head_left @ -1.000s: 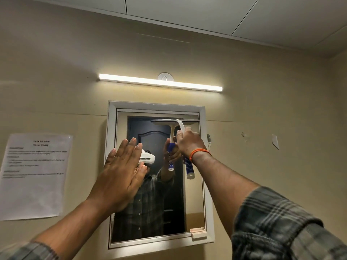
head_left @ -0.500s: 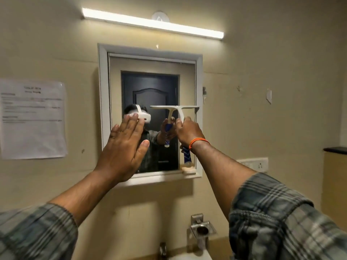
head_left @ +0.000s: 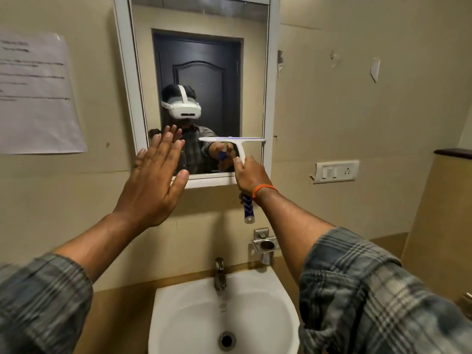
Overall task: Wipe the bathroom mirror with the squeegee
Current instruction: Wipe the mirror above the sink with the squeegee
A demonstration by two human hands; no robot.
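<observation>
Two hands are up in front of us at the bathroom mirror (head_left: 194, 60). Our right hand (head_left: 251, 175) is closed around the squeegee (head_left: 236, 146), gripping its neck just above the blue-and-white handle, which sticks out below our fist toward 6 o'clock. The white blade runs level at 12 o'clock from that hand, lying across the lower right part of the glass, close above the bottom frame. Our left hand (head_left: 153, 182) is spread flat with fingers together and holds nothing; it sits at 9 o'clock from the squeegee, over the mirror's lower left corner. Whether its palm touches the glass we cannot tell. Below, at 6 o'clock, is the white sink (head_left: 178, 318).
</observation>
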